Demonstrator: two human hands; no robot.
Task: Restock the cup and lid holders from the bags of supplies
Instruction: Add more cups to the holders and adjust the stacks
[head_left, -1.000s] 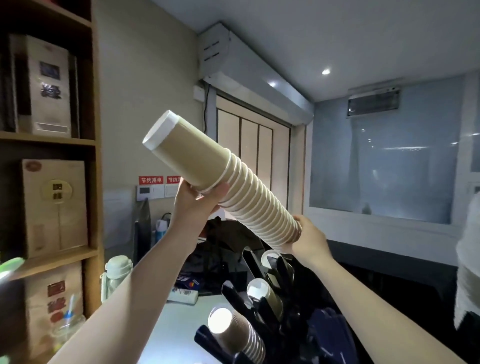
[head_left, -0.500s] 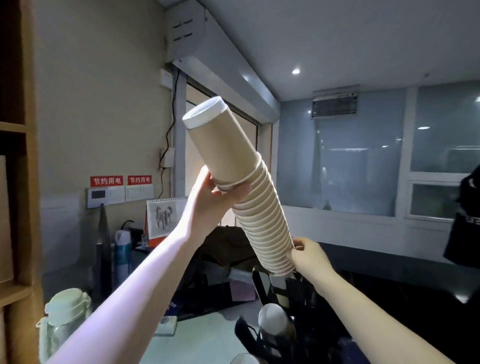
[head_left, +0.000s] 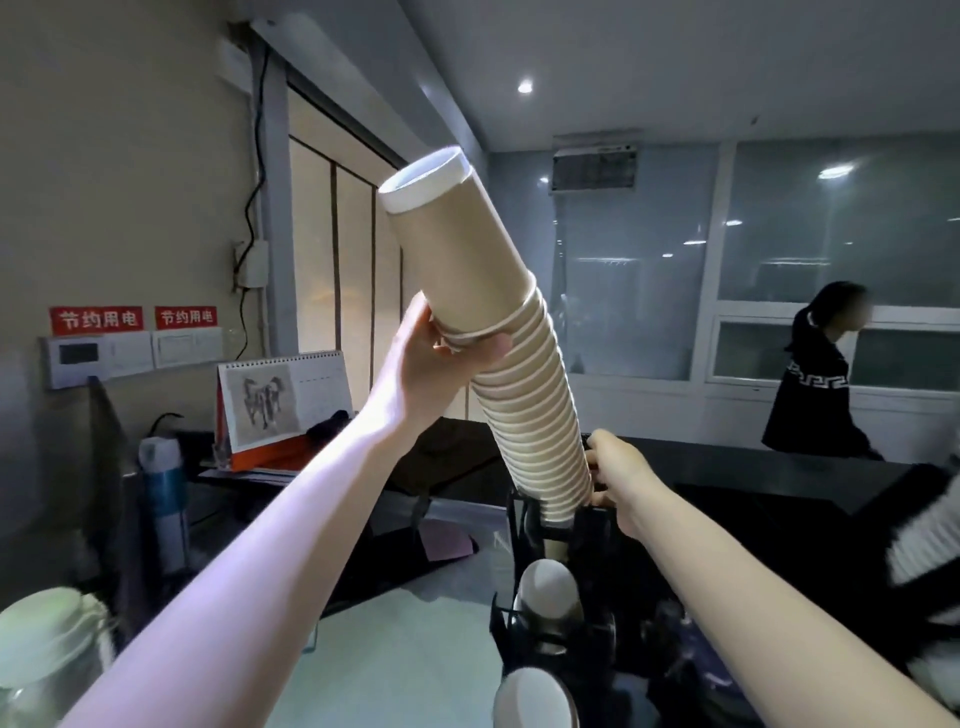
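The left hand (head_left: 431, 358) curls round the upper part of a tall stack of paper cups (head_left: 498, 353), thumb across the near side where the outermost cup's rolled rim sits and fingers wrapped behind. The right hand (head_left: 615, 470) grips the same stack near its lower end, fingers tucked against the ribbed column of rims; how far they close round the back is hidden. The stack is kraft-brown paper, smooth and matte on the long top cup, which ends in a white circular base pointing up and to the left. Below the left hand the nested rims form tight, pale rings like a ridged tube. The stack leans, its lower end set into the top slot of a black plastic cup holder (head_left: 524, 525) with thin angled ribs. In lower slots of the holder, two more stacks show their round white cup bottoms (head_left: 545, 587), the nearer one blurred at the frame's lower edge. The holder stands on a pale, smooth counter (head_left: 395, 670). At lower left is a translucent jar with a pale domed lid (head_left: 47, 629). Beyond it stand a blue-and-white cylindrical bottle (head_left: 163, 483) and a spiral-bound desk calendar (head_left: 283, 400) with a horse drawing. At the right edge another stack of ribbed white cup rims (head_left: 922, 540) is blurred. A person in dark clothing (head_left: 821, 384) stands by the glass wall.
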